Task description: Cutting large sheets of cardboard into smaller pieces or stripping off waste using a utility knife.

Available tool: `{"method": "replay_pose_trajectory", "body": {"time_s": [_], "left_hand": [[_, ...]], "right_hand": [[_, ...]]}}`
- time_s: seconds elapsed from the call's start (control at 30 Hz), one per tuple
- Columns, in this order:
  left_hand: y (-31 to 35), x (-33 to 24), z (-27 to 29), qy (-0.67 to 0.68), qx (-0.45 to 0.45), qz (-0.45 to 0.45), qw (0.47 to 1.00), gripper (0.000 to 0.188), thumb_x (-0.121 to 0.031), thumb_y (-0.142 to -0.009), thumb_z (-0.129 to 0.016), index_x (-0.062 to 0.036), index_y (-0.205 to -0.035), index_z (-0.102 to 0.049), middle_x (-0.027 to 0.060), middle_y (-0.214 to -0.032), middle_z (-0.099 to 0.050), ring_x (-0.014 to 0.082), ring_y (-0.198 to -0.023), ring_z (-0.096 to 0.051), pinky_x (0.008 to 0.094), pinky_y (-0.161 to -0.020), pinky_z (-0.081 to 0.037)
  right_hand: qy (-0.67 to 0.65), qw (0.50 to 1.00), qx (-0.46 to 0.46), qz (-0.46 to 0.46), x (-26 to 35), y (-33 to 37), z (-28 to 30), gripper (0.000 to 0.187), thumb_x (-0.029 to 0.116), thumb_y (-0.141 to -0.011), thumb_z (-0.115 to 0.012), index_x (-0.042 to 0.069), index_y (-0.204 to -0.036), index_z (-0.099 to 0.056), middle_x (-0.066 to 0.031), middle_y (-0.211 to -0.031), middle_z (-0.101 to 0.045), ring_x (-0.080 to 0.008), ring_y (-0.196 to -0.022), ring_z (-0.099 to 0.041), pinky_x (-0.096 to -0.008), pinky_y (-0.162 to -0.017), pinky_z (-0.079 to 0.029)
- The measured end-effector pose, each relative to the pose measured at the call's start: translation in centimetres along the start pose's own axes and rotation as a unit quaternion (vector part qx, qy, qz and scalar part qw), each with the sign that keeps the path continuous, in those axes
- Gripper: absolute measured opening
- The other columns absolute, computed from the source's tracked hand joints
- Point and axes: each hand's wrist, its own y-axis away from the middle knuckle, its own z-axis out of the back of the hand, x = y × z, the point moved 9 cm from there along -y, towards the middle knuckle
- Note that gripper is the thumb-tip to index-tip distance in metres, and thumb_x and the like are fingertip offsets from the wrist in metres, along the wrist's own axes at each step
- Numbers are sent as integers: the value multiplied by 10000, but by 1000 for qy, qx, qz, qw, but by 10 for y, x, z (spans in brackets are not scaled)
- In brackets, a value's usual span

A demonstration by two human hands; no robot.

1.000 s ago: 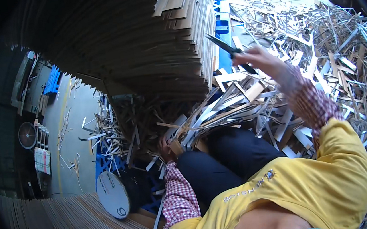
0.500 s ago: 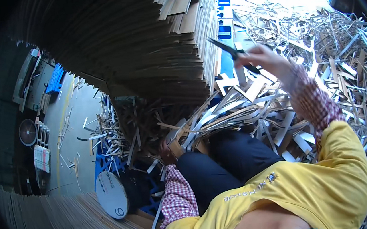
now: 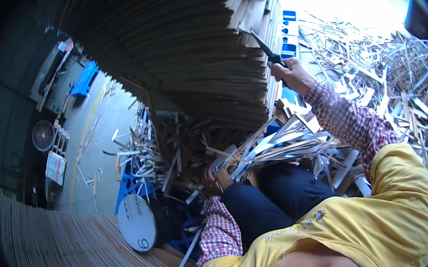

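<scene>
My right hand (image 3: 294, 75) is closed around a dark, narrow-bladed hand tool (image 3: 268, 49). Its pointed tip reaches up and left to the edges of the tall cardboard stack (image 3: 200, 56). Low down, between the stack and my knees, my left hand (image 3: 211, 182) lies in shadow beside a brown cardboard piece (image 3: 223, 178). Its fingers are mostly hidden, so I cannot see whether they grip anything. Loose cardboard strips (image 3: 288, 141) lie heaped above my knees, between the two hands.
A large heap of cardboard offcuts (image 3: 375, 80) covers the right side. Another stack of cardboard sheets (image 3: 74, 247) stands at the lower left, next to a round white-topped object (image 3: 136, 222). Blue pallet parts (image 3: 288, 50) show beside the tall stack. A fan (image 3: 43, 135) stands far left.
My right hand has brought the tool left against the stack's edge, its blade now pointing more steeply up. The whole view has shifted slightly; my left hand stays beside the brown piece.
</scene>
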Motion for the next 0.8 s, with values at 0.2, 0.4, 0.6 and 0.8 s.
{"method": "replay_pose_trajectory", "body": {"time_s": [0.2,0.4,0.6,0.8], "left_hand": [[43,19,-20,-12,-42,-4,999,413,-327,-783,-461,-72,-1106,-492,148,-1076,-498,320,-993,-463,427,-838,-354],[45,11,-15,44,-57,14,997,362,-75,-733,-523,-54,-1094,-501,152,-1067,-516,330,-981,-479,424,-838,-369],[52,28,-19,56,-103,44,992,283,-137,-771,-506,-36,-1034,-537,153,-1041,-531,312,-962,-497,402,-827,-387],[57,27,-23,55,-164,21,985,258,-156,-769,-518,-46,-999,-555,136,-1033,-538,298,-981,-498,398,-836,-382]], "right_hand": [[-26,999,12,23,26,19,10,306,308,-796,-537,18,-699,-557,-5,-580,-505,-56,-460,-447,-197,-403,-354],[-11,1000,24,-3,25,18,11,298,283,-813,-518,0,-733,-564,-29,-613,-527,-73,-483,-468,-203,-431,-380],[25,999,35,-32,46,52,18,386,331,-833,-474,-34,-817,-599,-127,-864,-602,-158,-782,-572,-257,-580,-471],[51,987,155,9,77,25,-61,427,362,-847,-458,-36,-834,-611,-135,-929,-595,-152,-782,-576,-272,-616,-483]]}}
